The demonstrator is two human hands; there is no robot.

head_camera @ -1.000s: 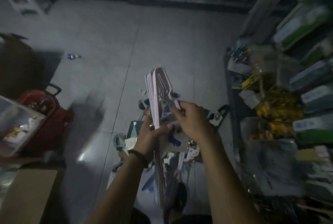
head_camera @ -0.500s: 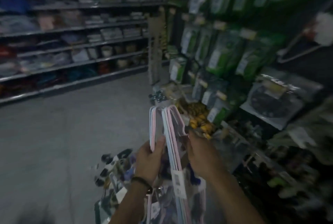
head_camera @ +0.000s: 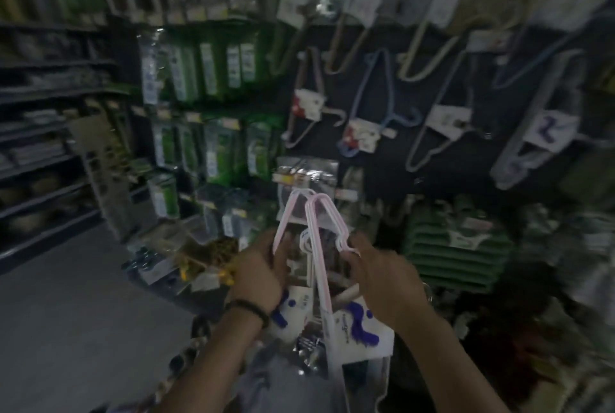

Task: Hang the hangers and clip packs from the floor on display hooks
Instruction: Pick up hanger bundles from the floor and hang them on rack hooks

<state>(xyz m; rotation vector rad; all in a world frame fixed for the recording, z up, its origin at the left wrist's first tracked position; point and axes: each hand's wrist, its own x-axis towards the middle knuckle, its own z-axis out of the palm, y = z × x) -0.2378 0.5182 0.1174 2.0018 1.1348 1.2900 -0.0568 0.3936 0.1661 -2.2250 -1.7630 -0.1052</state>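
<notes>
Left hand (head_camera: 263, 268) grips pink hangers (head_camera: 315, 236) at one side, right hand (head_camera: 382, 276) pinches other side; bundle loose (several together), could splay, snag wall hangers (head_camera: 376, 96) when lifted.

Both forearms come up from the bottom, hands close together but not touching, backs to the camera. Left hand (head_camera: 258, 271), with a dark band (head_camera: 248, 308) on the wrist, has its fingers curled round one side of the hangers (head_camera: 317, 213). Right hand (head_camera: 386, 276) hooks curled fingertips onto the other side.
</notes>
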